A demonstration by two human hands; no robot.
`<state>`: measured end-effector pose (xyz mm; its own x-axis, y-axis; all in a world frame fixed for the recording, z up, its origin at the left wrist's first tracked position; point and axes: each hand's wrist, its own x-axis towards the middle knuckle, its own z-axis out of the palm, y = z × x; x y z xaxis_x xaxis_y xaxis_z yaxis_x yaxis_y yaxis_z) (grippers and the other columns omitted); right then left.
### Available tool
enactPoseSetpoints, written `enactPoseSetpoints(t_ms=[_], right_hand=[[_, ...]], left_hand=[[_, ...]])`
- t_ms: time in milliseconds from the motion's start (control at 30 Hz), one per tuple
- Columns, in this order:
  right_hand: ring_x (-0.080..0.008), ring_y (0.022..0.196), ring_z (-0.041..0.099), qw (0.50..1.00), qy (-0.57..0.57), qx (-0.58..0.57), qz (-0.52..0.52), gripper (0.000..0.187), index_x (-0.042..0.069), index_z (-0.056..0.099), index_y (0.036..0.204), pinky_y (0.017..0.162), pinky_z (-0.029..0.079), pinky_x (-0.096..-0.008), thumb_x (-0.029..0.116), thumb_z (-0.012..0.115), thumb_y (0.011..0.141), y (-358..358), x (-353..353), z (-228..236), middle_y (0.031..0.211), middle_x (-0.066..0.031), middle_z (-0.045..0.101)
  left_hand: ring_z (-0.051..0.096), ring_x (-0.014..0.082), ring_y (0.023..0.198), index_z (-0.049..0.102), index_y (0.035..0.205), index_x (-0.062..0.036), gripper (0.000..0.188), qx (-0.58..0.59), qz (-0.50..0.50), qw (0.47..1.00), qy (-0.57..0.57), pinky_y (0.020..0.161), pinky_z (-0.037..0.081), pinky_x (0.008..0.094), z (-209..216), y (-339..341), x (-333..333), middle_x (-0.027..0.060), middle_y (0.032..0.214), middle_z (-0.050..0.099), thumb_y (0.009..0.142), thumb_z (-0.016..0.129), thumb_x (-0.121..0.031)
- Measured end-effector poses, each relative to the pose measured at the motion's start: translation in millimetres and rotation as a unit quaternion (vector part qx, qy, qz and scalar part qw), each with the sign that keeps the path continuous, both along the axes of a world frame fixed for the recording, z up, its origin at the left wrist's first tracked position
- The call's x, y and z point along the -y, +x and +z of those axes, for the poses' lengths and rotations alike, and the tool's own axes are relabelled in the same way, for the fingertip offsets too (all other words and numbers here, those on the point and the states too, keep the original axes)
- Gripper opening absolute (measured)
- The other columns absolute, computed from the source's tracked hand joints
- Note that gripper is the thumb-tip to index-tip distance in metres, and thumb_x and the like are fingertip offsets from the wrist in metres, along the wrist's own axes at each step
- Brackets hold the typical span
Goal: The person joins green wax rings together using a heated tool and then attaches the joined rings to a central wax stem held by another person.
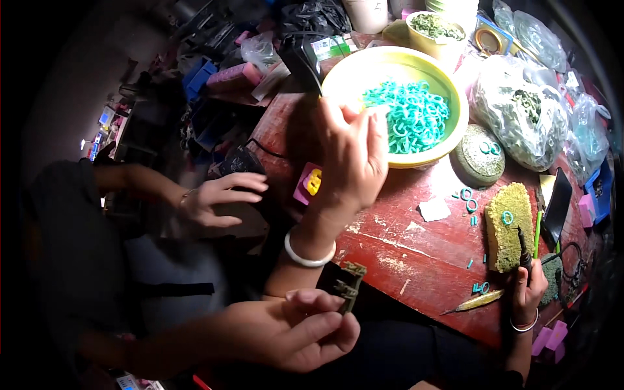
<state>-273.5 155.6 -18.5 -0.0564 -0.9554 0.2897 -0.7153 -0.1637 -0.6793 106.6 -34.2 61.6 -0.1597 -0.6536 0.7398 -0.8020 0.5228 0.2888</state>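
My left hand [354, 153], with a white bangle on its wrist, is raised before the yellow basin [331, 75] of turquoise rings [419, 120]. Its fingers are bent together; what they pinch is lost in the glare. At the lower right my right hand [532, 286] grips a black pen-shaped tool [524, 252]. The tool's thin tip points over a yellow-green spongy block [504, 247], close to a single turquoise ring [507, 218] lying on it. More rings [467, 198] and short turquoise pieces [473, 221] lie on the red table [390, 247].
At left a co-worker's hand [224, 198] is spread; another [312, 335] holds dark green pieces [350, 285]. A round speckled lump [478, 156], plastic bags [520, 107], a black lamp-like object [301, 62] and a yellow-handled pointed tool [480, 300] are on the worn table.
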Motion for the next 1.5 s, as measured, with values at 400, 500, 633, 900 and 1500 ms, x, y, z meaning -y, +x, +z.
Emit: enactPoseSetpoints(t_ms=[400, 500, 633, 900, 1500], right_hand=[[-0.0319, 0.060, 0.060, 0.999, -0.002, -0.039, 0.024, 0.024, 0.001, 0.059, 0.092, 0.057, 0.044, -0.0389, 0.021, 0.066, 0.101, 6.0, 0.5, 18.1, 0.068, -0.0117, 0.058], [-0.0324, 0.060, 0.059, 0.998, 0.006, -0.051, 0.031, 0.024, 0.000, 0.058, 0.090, 0.057, 0.045, -0.0389, 0.019, 0.069, 0.098, 5.5, 0.2, 17.5, 0.069, -0.0129, 0.056], [-0.0336, 0.062, 0.059, 0.998, 0.004, -0.061, 0.031, 0.023, 0.000, 0.058, 0.090, 0.058, 0.045, -0.0394, 0.018, 0.070, 0.097, 4.9, -3.0, 21.3, 0.071, -0.0139, 0.056], [-0.0359, 0.064, 0.062, 0.998, 0.011, -0.043, 0.043, 0.022, 0.000, 0.059, 0.089, 0.059, 0.048, -0.0403, 0.017, 0.072, 0.095, 8.8, -2.6, 27.6, 0.074, -0.0154, 0.059], [-0.0291, 0.059, 0.060, 1.000, -0.027, -0.007, -0.006, 0.027, 0.000, 0.061, 0.089, 0.054, 0.046, -0.0364, 0.022, 0.077, 0.093, -3.2, -0.2, 23.6, 0.073, -0.0109, 0.059]], left_hand=[[0.067, 0.0154, 0.084, 0.073, 0.108, 0.0024, 0.017, -0.159, -0.098, 0.975, 0.117, 0.078, 0.054, 0.0259, 12.3, 10.2, 0.3, 0.0095, 0.102, 0.066, 0.092, 0.074, -0.001], [0.072, 0.0207, 0.091, 0.059, 0.132, 0.0094, 0.053, -0.413, -0.422, 0.655, 0.471, 0.084, 0.059, 0.0341, 22.7, 31.7, -29.7, 0.0189, 0.106, 0.072, 0.103, 0.065, -0.035], [0.073, 0.0289, 0.103, 0.055, 0.134, 0.0135, 0.059, -0.392, -0.517, 0.475, 0.594, 0.090, 0.060, 0.0394, 29.8, 34.2, -50.6, 0.0239, 0.110, 0.072, 0.096, 0.074, -0.028], [0.075, 0.0248, 0.083, 0.069, 0.103, 0.0123, 0.020, -0.447, -0.464, 0.400, 0.651, 0.067, 0.061, 0.0287, 39.2, 22.1, -63.3, 0.0243, 0.094, 0.074, 0.084, 0.072, 0.008], [0.067, 0.0175, 0.105, 0.064, 0.117, 0.0012, 0.026, -0.328, -0.454, 0.563, 0.608, 0.091, 0.057, 0.0322, -54.1, -108.4, -37.3, 0.0090, 0.115, 0.064, 0.092, 0.069, 0.009]])
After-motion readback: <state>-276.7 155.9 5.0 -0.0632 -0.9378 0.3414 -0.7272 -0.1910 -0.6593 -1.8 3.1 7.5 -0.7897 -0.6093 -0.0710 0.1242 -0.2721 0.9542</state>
